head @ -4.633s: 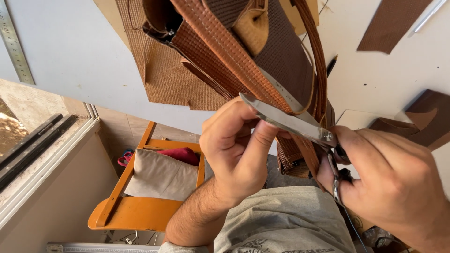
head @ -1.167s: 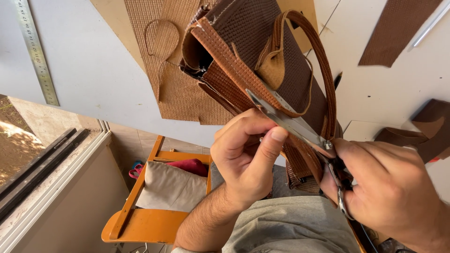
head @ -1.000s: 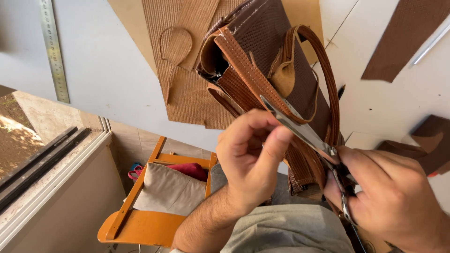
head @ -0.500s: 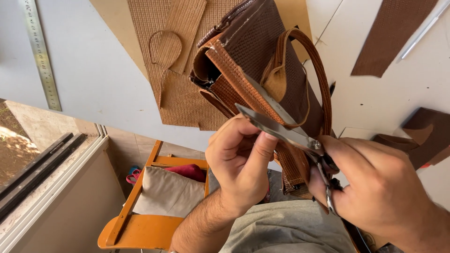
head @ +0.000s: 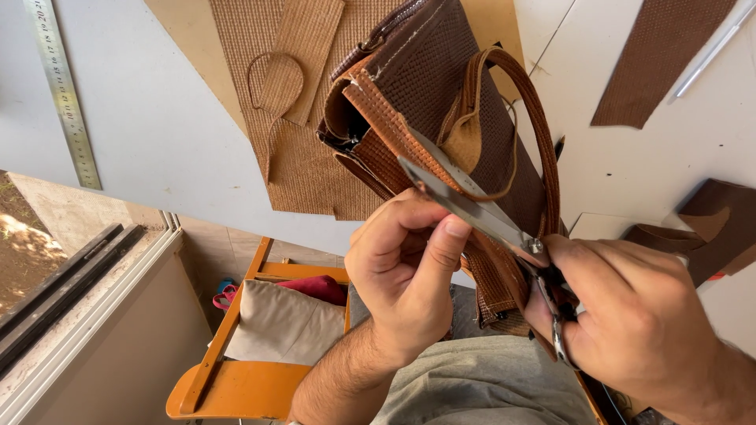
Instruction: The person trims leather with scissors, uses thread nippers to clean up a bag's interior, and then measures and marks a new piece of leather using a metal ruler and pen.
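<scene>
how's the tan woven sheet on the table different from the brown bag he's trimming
The tan woven sheet lies flat on the white table, untouched; the brown bag is bunched and raised, held by the left hand. The sheet is light tan, the bag dark brown with stitched orange-brown straps. Both share a woven texture.

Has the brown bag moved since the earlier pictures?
Yes. The brown bag now covers more of the tan woven sheet, having shifted left toward its strap loop.

Single head-worn view, looking steeply down, close over the worktable (head: 157, 134) edge, floor below
</scene>
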